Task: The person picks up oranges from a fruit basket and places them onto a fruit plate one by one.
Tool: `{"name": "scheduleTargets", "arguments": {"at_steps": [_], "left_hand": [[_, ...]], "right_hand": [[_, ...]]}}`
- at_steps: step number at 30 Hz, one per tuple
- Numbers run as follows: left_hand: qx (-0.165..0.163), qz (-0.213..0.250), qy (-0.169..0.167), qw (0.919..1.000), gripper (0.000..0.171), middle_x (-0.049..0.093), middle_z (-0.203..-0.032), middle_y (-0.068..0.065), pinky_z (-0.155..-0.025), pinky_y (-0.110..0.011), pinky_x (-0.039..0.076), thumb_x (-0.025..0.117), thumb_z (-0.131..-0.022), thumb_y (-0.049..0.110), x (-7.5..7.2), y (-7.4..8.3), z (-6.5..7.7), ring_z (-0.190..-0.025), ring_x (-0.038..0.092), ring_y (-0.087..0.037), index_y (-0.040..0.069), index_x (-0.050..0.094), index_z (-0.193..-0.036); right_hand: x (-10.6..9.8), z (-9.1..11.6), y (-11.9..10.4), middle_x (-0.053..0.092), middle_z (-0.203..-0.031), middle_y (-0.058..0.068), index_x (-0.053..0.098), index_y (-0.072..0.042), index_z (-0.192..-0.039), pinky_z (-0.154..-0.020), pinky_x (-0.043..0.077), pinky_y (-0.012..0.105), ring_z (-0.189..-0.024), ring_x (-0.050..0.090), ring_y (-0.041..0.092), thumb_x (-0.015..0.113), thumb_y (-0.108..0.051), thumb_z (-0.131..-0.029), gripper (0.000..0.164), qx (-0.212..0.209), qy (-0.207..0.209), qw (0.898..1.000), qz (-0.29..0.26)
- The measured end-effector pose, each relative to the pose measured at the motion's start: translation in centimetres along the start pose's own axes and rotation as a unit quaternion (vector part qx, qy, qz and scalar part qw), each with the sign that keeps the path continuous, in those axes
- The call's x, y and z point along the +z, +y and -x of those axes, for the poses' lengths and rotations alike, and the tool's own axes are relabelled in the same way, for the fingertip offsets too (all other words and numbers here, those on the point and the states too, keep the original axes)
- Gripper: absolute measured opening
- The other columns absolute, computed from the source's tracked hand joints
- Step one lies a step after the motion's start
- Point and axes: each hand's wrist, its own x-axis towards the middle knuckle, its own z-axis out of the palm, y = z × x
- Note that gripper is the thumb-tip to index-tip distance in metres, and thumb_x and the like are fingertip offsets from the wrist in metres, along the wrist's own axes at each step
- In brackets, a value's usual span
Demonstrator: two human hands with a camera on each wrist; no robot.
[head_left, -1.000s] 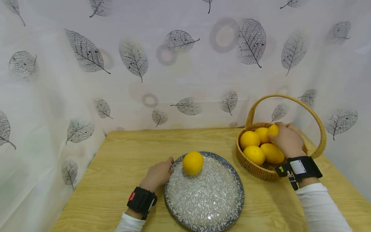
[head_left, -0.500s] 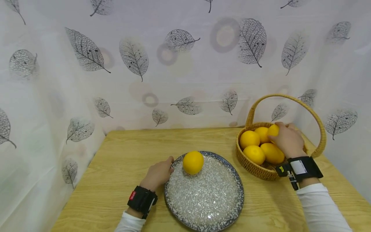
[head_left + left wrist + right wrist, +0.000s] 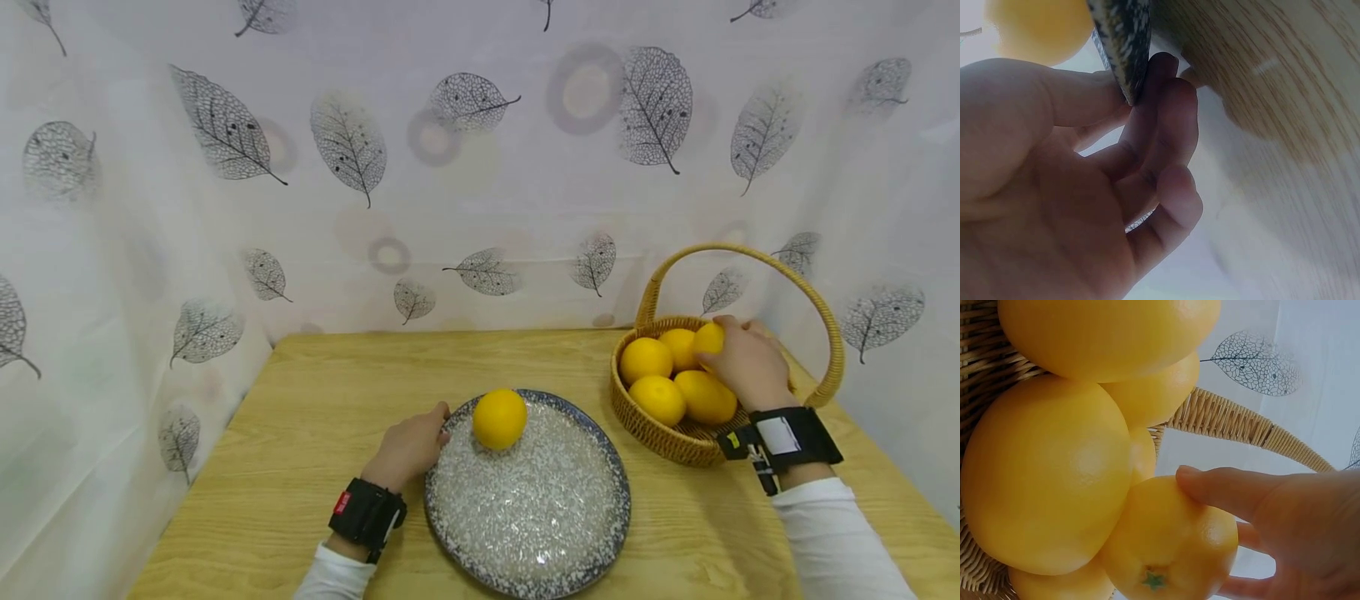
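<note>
My left hand [image 3: 408, 450] pinches the rim of a round speckled grey plate [image 3: 532, 508]. In the left wrist view the thumb lies on one side of the plate's rim [image 3: 1124, 47] and the fingers on the other. One orange [image 3: 499, 419] sits on the plate near its far edge. Over at the right, my right hand [image 3: 746, 362] grips an orange [image 3: 1172, 544] inside a wicker basket [image 3: 667, 442]. Its green stem end shows in the right wrist view, with the thumb on top and fingers behind. Several other yellow-orange fruits [image 3: 647, 360] lie against it.
The basket's tall handle [image 3: 738, 250] arches over the fruit and the right hand. Both things stand on a light wooden table [image 3: 352, 375]. A white curtain [image 3: 517, 208] with leaf prints hangs along the back and both sides.
Hardly anything differs: the right wrist has shifted very slightly to the right, the hand still on the orange in the basket. The left hand and plate hold their place.
</note>
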Motion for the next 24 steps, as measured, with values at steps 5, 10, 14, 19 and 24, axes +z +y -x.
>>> {"name": "scheduleTargets", "arguments": {"at_steps": [5, 10, 14, 19, 24], "left_hand": [[0.002, 0.001, 0.001, 1.0, 0.023, 0.065, -0.079, -0.006, -0.056, -0.032, 0.038, 0.062, -0.101, 0.014, 0.0, 0.0, 0.0, -0.065, 0.051, -0.017, 0.008, 0.058, -0.122], [0.0, 0.001, -0.001, 1.0, 0.023, 0.066, -0.08, -0.006, -0.057, -0.032, 0.039, 0.062, -0.101, 0.014, 0.0, 0.0, 0.0, -0.066, 0.052, -0.017, 0.008, 0.058, -0.122], [-0.005, 0.002, -0.005, 1.0, 0.024, 0.065, -0.079, -0.005, -0.056, -0.031, 0.038, 0.062, -0.101, 0.015, 0.1, 0.0, 0.0, -0.066, 0.052, -0.017, 0.008, 0.057, -0.123], [-0.002, -0.004, 0.003, 1.0, 0.022, 0.065, -0.078, -0.006, -0.056, -0.033, 0.038, 0.062, -0.101, 0.016, 0.2, -0.1, -0.1, -0.064, 0.052, -0.018, 0.009, 0.058, -0.122], [0.005, -0.004, 0.007, 1.0, 0.022, 0.065, -0.078, -0.006, -0.055, -0.033, 0.039, 0.062, -0.1, 0.015, 0.1, -0.1, 0.0, -0.064, 0.052, -0.018, 0.009, 0.058, -0.121]], "right_hand": [[0.2, 0.0, 0.1, 0.037, -0.134, 0.045, 0.037, 0.008, -0.148, -0.079, 0.044, 0.066, -0.113, 0.043, 0.061, 0.064, -0.027, -0.096, 0.069, -0.009, 0.012, 1.0, -0.008], [0.2, 0.3, 0.2, 0.036, -0.134, 0.046, 0.039, 0.007, -0.147, -0.073, 0.045, 0.065, -0.109, 0.044, 0.064, 0.066, -0.028, -0.095, 0.068, -0.018, 0.023, 0.999, -0.016], [0.2, 0.5, 0.1, 0.037, -0.132, 0.046, 0.041, 0.008, -0.145, -0.07, 0.045, 0.064, -0.106, 0.045, 0.065, 0.068, -0.026, -0.094, 0.067, -0.028, 0.035, 0.999, -0.02], [0.0, 0.9, -0.5, 0.039, -0.129, 0.046, 0.044, 0.01, -0.142, -0.074, 0.044, 0.066, -0.105, 0.047, 0.064, 0.07, -0.024, -0.092, 0.066, -0.044, 0.05, 0.997, -0.031], [-0.1, 1.4, -1.0, 0.041, -0.13, 0.046, 0.046, 0.011, -0.14, -0.078, 0.044, 0.067, -0.107, 0.048, 0.062, 0.072, -0.025, -0.092, 0.066, -0.058, 0.058, 0.996, -0.037]]}}
